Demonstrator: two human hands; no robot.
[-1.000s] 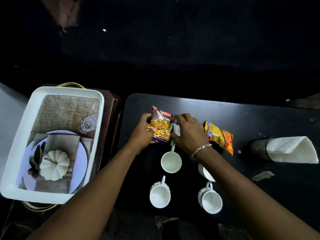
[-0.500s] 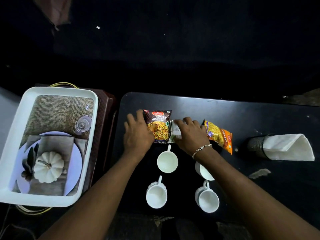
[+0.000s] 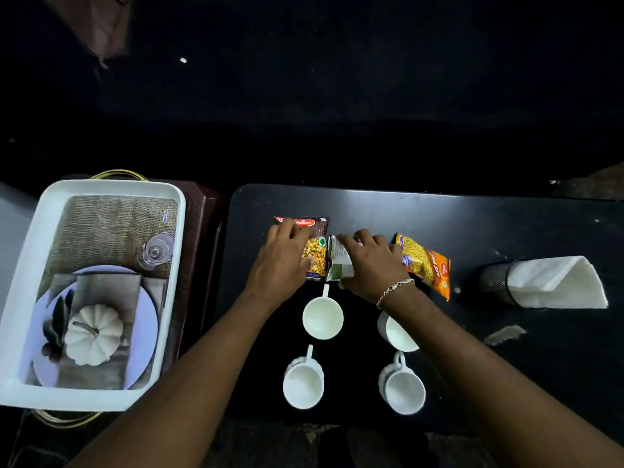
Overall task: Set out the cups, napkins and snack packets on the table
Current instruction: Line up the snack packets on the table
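Brown mixture packet [image 3: 315, 246] lay flat at frame centre on the black table [image 3: 472, 217]; my left hand [image 3: 282, 265] rested on it, fingers spread. My right hand [image 3: 371, 261] pressed flat over a silver-green packet [image 3: 339, 265] just beside it. Orange packet [image 3: 427, 265] further right. Four white cups [image 3: 322, 317] below. Napkins in mesh holder [image 3: 494, 278] at right edge.

Both bare forearms are extended forward, converging. The left hand [image 3: 282, 261] is laid flat, palm down, fingers spread. The right hand [image 3: 369, 265], thin metal chain bracelet [image 3: 393, 289] at the wrist, is held palm down, fingers curled.
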